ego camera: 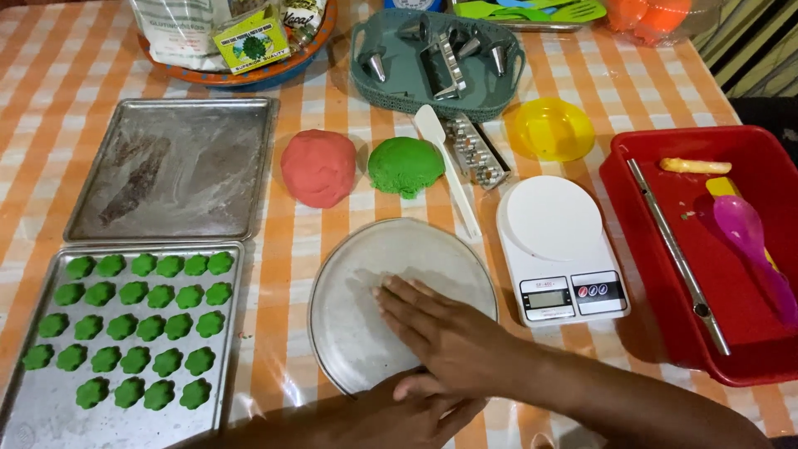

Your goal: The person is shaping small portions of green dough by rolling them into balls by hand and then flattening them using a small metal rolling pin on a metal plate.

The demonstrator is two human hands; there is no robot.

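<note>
Green cookie tray (25, 391) at nine o'clock, close enough for a stray elbow to knock. Round metal plate (366, 258) at centre, floured and slick, liable to skid. Left hand (399, 420) at six o'clock, open, grasping nothing. Right hand (436, 328) flat on the plate, fingers spread. Scale (559, 249) at three o'clock, near the forearm.

My one view comes from the head camera, looking steeply down and forward over the checked table (316, 100), close in; far edge at twelve o'clock, my forearms entering at six.
</note>
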